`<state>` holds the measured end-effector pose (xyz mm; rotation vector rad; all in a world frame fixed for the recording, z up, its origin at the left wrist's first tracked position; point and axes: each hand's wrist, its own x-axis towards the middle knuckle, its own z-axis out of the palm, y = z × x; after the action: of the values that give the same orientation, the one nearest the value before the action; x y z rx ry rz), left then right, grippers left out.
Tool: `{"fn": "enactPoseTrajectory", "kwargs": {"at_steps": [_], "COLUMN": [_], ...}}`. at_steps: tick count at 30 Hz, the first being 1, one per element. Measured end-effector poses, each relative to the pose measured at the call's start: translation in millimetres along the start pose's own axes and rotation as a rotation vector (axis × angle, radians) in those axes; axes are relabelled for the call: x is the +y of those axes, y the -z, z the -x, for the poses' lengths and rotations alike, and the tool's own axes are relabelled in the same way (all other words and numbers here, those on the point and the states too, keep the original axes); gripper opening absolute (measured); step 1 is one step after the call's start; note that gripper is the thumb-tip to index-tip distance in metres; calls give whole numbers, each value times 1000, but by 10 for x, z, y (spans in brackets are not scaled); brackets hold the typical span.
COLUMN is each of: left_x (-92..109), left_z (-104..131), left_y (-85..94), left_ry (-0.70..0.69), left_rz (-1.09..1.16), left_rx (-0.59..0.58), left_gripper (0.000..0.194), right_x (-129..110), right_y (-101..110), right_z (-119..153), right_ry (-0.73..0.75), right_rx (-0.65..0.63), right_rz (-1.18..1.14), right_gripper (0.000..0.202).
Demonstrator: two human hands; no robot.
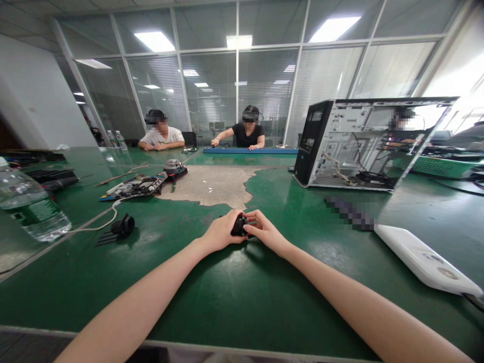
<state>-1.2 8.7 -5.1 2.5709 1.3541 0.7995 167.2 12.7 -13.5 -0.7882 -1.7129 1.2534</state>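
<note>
A small black part [239,227], partly hidden by fingers, is held just above or on the green table [242,302]; I cannot make out its exact kind. My left hand [223,231] is closed around its left side, with the fingers over the top and the thumb low. From the right, my right hand [263,231] grips its edge between bent fingers and thumb. To the left lies a black plastic piece [123,227] with a round ring and flat prongs. Beyond it sits a circuit board [134,185] beside a fan-like cooler [174,169].
An opened computer case [363,146] stands at the right. Nearer are a white power bank [427,259] and a blurred-out dark object [350,213]. A water bottle [32,206] and a pale cable [113,214] are left. Two people [162,136] sit across; a green basket [446,166] is far right.
</note>
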Motion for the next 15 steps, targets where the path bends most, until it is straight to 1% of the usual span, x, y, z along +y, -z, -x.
{"fn": "enactPoseTrajectory", "kwargs": {"at_steps": [3,9,13,15], "left_x": [4,-4,-16,-18], "left_z": [0,0,0,1], "left_y": [2,-3,-7,-6], "left_ry": [12,2,-12,-14], "left_rz": [-7,-12,-15,-18], "left_rx": [-5,-4,5,8], "left_gripper": [63,63,63,62], "right_x": [-3,-9,11,31], "right_y": [-4,-23,-28,-24], "right_z": [5,-7,-15,-17], "right_ry": [33,17,5,-10], "right_rx": [-5,-10,6,36], "right_rz": [-5,-36,-11,17], "right_gripper": [26,24,26,28]}}
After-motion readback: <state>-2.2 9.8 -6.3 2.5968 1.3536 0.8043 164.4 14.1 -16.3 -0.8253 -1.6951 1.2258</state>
